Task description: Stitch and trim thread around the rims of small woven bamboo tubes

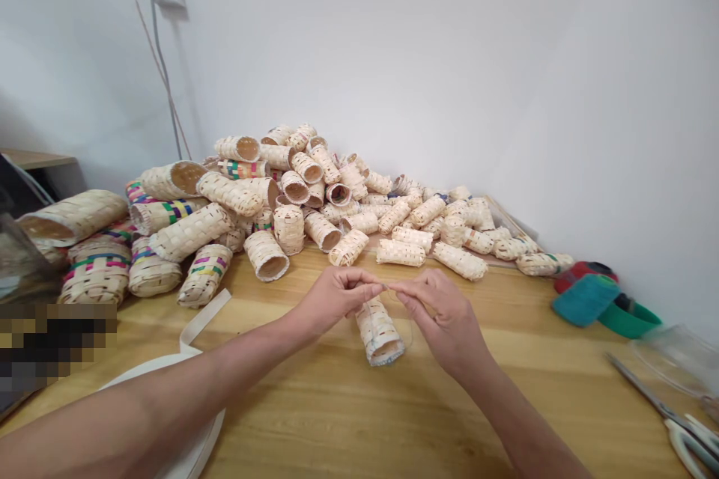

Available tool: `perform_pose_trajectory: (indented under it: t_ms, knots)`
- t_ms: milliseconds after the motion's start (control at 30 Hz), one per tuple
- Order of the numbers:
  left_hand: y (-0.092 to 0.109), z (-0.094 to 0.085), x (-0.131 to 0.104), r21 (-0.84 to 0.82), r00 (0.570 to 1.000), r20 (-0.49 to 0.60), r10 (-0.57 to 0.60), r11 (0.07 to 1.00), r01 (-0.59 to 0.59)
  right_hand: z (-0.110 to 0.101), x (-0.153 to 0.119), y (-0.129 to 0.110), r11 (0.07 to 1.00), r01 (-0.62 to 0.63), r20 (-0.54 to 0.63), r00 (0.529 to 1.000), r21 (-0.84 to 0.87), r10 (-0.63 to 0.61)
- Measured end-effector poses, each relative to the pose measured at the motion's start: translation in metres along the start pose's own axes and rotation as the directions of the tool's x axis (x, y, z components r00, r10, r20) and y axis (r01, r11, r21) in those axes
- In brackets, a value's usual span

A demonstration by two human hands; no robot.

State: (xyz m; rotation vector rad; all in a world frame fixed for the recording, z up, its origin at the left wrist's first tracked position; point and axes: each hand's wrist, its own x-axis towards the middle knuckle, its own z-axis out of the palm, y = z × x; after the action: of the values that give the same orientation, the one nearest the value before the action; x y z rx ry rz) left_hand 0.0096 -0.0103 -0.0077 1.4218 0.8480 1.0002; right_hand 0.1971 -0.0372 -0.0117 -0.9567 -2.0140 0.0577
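Observation:
Just above the middle of the wooden table, my left hand (pixel 342 296) and my right hand (pixel 441 307) meet at their fingertips. Both are closed in a pinch. A thin pale thread (pixel 412 329) loops down from between them; whether a needle is there is too small to tell. Below the fingers lies a small woven tube (pixel 380 333), its open end with a pale bluish stitched rim facing me. Its far end is partly hidden behind my left hand.
A large heap of woven tubes (pixel 289 187) covers the back of the wooden table (pixel 337 419). A white strip roll (pixel 210 430) lies under my left forearm. Right are a teal thread spool (pixel 586 299), a green ring (pixel 629 320), scissors (pixel 668 412) and a clear container (pixel 677 359).

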Motion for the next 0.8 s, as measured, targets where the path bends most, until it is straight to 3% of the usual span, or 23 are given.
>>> perform_pose_trajectory:
  t_ms: [800]
  knots:
    - [-0.0011,0.0003,-0.0011,0.013,1.000,0.027,0.006,1.000,-0.006,-0.0001,-0.0008,-0.0023,1.000,-0.019,0.011,1.000,0.021,0.019]
